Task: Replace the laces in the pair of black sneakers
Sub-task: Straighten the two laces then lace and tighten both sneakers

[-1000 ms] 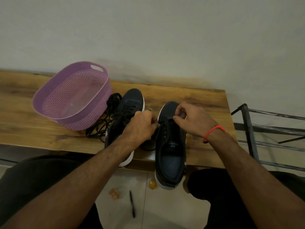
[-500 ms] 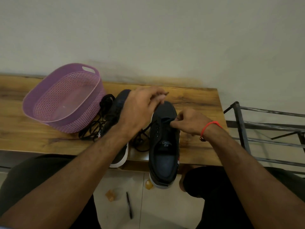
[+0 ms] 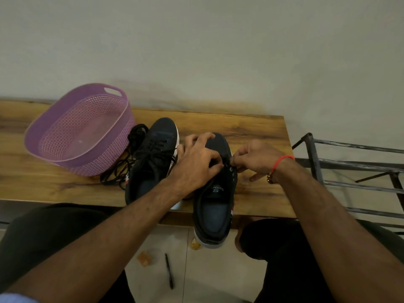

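Observation:
Two black sneakers stand on the wooden table [image 3: 258, 132]. The left sneaker [image 3: 153, 158] is laced. The right sneaker [image 3: 215, 206] overhangs the table's front edge, heel toward me. My left hand [image 3: 196, 160] lies over the front of the right sneaker, fingers curled at the black lace by the eyelets. My right hand [image 3: 255, 156] pinches the lace at the sneaker's right eyelets; a red thread circles that wrist. A loose pile of black laces [image 3: 122, 169] lies between the left sneaker and the basket.
A purple perforated plastic basket [image 3: 54, 136] sits tilted at the table's left. A dark metal rack [image 3: 349, 171] stands to the right of the table. On the floor below lie a black pen [image 3: 169, 271] and small orange scraps.
My left hand, raised above the sneaker half a second ago, has come back down onto its front at the lace. My right hand has stayed at the right eyelets.

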Demonstrator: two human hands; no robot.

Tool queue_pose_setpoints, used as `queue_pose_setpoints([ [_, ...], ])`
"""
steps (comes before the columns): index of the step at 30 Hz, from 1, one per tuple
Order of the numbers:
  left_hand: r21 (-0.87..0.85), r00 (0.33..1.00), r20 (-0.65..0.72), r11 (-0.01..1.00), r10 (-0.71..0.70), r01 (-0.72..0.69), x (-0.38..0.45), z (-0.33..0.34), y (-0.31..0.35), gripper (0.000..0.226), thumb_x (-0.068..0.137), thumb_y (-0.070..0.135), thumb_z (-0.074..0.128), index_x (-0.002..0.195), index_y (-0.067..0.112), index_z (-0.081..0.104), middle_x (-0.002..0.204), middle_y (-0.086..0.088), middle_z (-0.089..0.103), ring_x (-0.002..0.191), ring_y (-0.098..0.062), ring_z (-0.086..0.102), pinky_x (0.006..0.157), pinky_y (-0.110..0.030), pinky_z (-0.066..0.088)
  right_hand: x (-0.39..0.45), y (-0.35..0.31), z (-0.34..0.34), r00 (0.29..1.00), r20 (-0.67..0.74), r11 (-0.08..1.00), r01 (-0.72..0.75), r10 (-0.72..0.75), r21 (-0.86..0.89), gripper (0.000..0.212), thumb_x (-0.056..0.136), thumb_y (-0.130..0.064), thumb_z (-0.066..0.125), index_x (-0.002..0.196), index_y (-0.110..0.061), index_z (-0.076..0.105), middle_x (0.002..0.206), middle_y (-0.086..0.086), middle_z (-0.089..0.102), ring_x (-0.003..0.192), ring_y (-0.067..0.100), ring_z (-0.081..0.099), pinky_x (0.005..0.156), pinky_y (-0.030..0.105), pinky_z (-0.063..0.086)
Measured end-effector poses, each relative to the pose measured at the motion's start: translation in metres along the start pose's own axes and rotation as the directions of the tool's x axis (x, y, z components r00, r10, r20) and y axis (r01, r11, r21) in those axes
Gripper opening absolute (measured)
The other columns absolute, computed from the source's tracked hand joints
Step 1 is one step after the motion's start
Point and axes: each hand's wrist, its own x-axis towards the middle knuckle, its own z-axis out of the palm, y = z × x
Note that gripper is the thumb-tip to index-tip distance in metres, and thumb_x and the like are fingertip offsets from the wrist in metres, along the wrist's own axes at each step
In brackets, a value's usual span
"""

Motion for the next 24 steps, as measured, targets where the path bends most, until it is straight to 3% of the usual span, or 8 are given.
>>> queue_pose_setpoints([
  [6,0.071,0.998,0.057,0.997,-0.014,0.01,0.002,-0.004,0.003,0.021,0.093,0.046,0.066,0.106,0.033,0.075,0.16,0.003,0.022,0.144,-0.03,0.012,0.112,-0.052,0.022,-0.003,-0.002,0.0,1.0,0.005,1.0,0.01,-0.01,-0.021,0.009,0.095,-0.019,0.064,0.092,-0.017,0.071,0.1,0.004,0.072,0.099,0.015,0.066,0.081,0.043,0.06],
  [12,0.087,1.0,-0.013,0.996,0.027,-0.026,0.003,0.003,0.003,0.021,0.094,0.046,0.064,0.108,0.032,0.073,0.159,0.004,0.024,0.143,-0.027,0.014,0.107,-0.051,0.026,-0.005,-0.004,-0.002,1.0,0.009,0.999,0.027,-0.027,-0.046,0.013,0.097,-0.028,0.062,0.095,-0.019,0.071,0.096,-0.002,0.074,0.101,0.016,0.066,0.085,0.045,0.058],
  [15,0.079,0.999,-0.035,0.997,0.026,-0.023,0.002,0.006,0.004,0.022,0.094,0.046,0.064,0.109,0.032,0.073,0.158,0.006,0.026,0.142,-0.026,0.015,0.106,-0.049,0.026,-0.004,-0.004,-0.001,0.998,-0.007,0.994,0.054,-0.055,-0.098,0.011,0.098,-0.024,0.061,0.094,-0.021,0.07,0.094,-0.004,0.073,0.091,0.011,0.064,0.072,0.031,0.056],
  [17,0.08,0.999,-0.045,0.997,0.027,-0.023,0.002,0.007,0.004,0.022,0.094,0.046,0.064,0.11,0.034,0.073,0.158,0.007,0.027,0.142,-0.025,0.016,0.105,-0.047,0.025,-0.003,-0.004,0.002,0.995,-0.018,0.984,0.093,-0.097,-0.151,0.007,0.097,-0.02,0.062,0.094,-0.021,0.068,0.09,-0.005,0.068,0.078,0.004,0.057,0.057,0.019,0.042],
  [19,0.073,0.999,-0.03,0.997,0.025,-0.023,0.002,0.006,0.003,0.023,0.094,0.047,0.065,0.112,0.035,0.072,0.16,0.007,0.026,0.143,-0.027,0.016,0.106,-0.049,0.024,-0.001,-0.003,0.004,0.994,-0.011,0.979,0.102,-0.105,-0.174,0.006,0.096,-0.021,0.062,0.095,-0.019,0.068,0.089,-0.003,0.067,0.072,0.004,0.055,0.052,0.016,0.036],
  [21,0.043,1.0,-0.01,0.999,0.0,0.0,0.002,0.002,0.002,0.025,0.092,0.049,0.066,0.114,0.038,0.069,0.161,0.006,0.023,0.144,-0.027,0.014,0.109,-0.05,0.022,0.001,0.0,-0.002,0.995,-0.021,0.974,0.087,-0.093,-0.211,0.009,0.095,-0.023,0.063,0.094,-0.016,0.069,0.089,0.001,0.068,0.074,0.01,0.058,0.053,0.02,0.04],
  [24,-0.033,0.997,0.037,0.997,-0.073,0.074,0.003,-0.007,-0.002,0.049,0.086,0.052,0.072,0.129,0.039,0.053,0.163,0.002,0.014,0.147,-0.026,0.008,0.114,-0.051,0.016,0.007,0.016,-0.03,0.987,-0.161,0.937,-0.039,-0.018,-0.346,0.017,0.091,-0.029,0.067,0.084,-0.014,0.062,0.088,0.008,0.063,0.085,0.025,0.059,0.07,0.032,0.047],
])
